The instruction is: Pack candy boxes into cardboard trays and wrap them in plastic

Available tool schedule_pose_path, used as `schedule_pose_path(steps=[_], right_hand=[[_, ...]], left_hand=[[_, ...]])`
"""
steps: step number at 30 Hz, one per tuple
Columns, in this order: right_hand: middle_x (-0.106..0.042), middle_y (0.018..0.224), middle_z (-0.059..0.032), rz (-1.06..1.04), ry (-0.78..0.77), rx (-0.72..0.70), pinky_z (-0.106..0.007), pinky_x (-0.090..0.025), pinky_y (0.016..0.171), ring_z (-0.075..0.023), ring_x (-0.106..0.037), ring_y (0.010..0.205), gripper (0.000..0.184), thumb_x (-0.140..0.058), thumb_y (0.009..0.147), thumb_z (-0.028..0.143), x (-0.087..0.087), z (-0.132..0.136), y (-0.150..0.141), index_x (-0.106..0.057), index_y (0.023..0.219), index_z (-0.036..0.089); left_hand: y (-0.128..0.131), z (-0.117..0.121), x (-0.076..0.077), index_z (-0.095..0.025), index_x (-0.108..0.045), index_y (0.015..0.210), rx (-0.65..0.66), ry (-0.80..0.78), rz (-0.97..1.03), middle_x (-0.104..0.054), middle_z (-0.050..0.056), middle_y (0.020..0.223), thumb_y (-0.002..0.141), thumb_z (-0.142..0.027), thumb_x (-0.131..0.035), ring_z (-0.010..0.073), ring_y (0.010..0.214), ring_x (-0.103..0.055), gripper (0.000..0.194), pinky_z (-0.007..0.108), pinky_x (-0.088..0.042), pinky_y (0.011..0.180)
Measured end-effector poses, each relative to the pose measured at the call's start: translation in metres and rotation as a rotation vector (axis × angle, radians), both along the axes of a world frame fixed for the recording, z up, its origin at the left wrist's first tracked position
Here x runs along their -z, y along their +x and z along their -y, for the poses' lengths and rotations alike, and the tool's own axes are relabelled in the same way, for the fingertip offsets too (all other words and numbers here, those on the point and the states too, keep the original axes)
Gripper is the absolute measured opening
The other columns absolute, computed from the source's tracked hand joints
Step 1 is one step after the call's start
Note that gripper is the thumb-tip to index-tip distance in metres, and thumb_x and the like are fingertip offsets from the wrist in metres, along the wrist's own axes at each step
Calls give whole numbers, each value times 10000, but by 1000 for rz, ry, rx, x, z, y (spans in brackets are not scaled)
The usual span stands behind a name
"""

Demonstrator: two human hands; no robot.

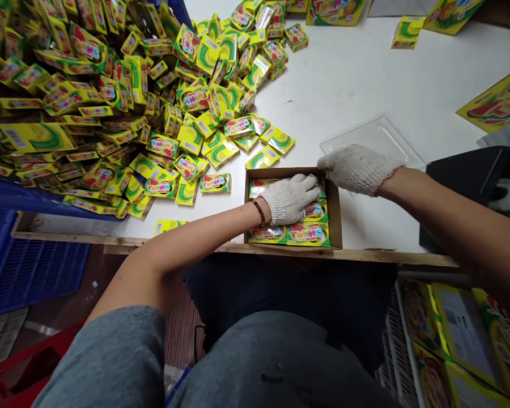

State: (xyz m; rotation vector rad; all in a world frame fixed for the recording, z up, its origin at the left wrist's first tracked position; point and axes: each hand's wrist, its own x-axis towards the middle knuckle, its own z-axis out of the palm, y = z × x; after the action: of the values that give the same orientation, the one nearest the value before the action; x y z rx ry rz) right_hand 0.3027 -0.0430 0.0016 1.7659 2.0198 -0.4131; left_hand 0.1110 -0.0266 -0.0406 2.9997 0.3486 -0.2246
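My left hand (289, 199), in a white knitted glove, lies flat with its fingers stretched over the small TWINS boxes (308, 234) in an open cardboard carton (335, 218). It covers part of the rows beneath it. My gloved right hand (355, 168) is closed at the carton's back right corner, its fingertips pinching the rim. A clear plastic lid or tray (378, 133) lies on the white table (331, 73) just behind my right hand. Several loose small boxes (215, 183) lie left of the carton.
A large heap of small yellow-green boxes (187, 96) spills from a blue crate (42, 195) at left. A black device (459, 181) stands at right. Below the table edge, a crate (402, 328) holds larger printed boxes (459, 317). A red crate (34, 362) sits low at left.
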Motion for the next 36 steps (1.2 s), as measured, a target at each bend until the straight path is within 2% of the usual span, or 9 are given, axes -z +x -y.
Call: schedule_pose_path(steps=[9,13,17,19,21,24,28,31,36], right_hand=[[-831,940,-149,-70,74,75,-379,-517,801,-315,-761,919,339,-565,904,107,2,3,-2,-864,1033,204],[-835,985,-225,-35,57,17,-370,-454,736,-288,-747,870,357,-510,911,62,-7,10,-9,-840,1014,151],[-825,1085,-286,-33,69,58,-382,-459,770,-305,-761,928,363,-503,943,55,-10,17,-15,-836,1077,109],[-815,1147,-295,-8,71,65,-379,-461,795,-303,-759,972,372,-497,977,62,-10,20,-16,-831,1135,94],[-792,1253,-308,3,111,73,-388,-461,807,-315,-754,1030,386,-495,1027,113,-13,22,-17,-815,1239,76],[-731,1444,-300,-86,310,111,-414,-494,879,-345,-736,1153,437,-523,1070,213,-25,24,-23,-762,1412,84],[-790,1372,-210,-351,440,209,-441,-542,1045,-336,-730,1236,409,-535,1060,264,-45,25,-49,-805,1348,154],[-819,1293,-169,-571,417,261,-456,-583,1017,-326,-755,1160,434,-547,1035,347,-57,26,-76,-798,1341,167],[-844,1025,-90,-700,262,95,-405,-622,834,-276,-777,885,370,-600,932,388,-55,35,-89,-834,1176,237]], left_hand=[[14,19,-1,-200,-740,1409,-75,-17,-2,-716,167,1475,1084,-442,-611,390,1348,-627,425,492,-563,930],[6,9,-16,-226,-797,1279,-30,-208,38,-778,104,1370,1107,-383,-609,293,1254,-706,299,421,-588,1007],[-48,-16,-24,-237,-757,1255,-325,-213,381,-779,70,1278,1147,-227,-459,188,1183,-724,317,315,-574,1044],[-86,-33,-20,-209,-727,1295,-551,-82,408,-760,108,1318,1099,-182,-493,230,1236,-705,306,372,-565,1068],[-124,-48,-10,-166,-694,1353,-688,5,235,-742,163,1358,980,-181,-655,304,1282,-684,376,445,-558,1083],[-166,-59,4,-165,-693,1347,-742,97,-5,-737,197,1379,878,-177,-726,375,1362,-639,470,546,-491,1176],[-177,-50,-1,-205,-669,1383,-818,101,176,-731,165,1329,906,-341,-739,344,1255,-685,501,495,-541,1091],[-158,-27,-21,-214,-595,1523,-710,80,471,-729,154,1337,957,-410,-714,331,1258,-699,611,503,-569,1085],[-126,14,-32,-181,-537,1595,-281,-88,670,-742,156,1319,1057,-399,-636,290,1287,-716,588,473,-598,1119]])
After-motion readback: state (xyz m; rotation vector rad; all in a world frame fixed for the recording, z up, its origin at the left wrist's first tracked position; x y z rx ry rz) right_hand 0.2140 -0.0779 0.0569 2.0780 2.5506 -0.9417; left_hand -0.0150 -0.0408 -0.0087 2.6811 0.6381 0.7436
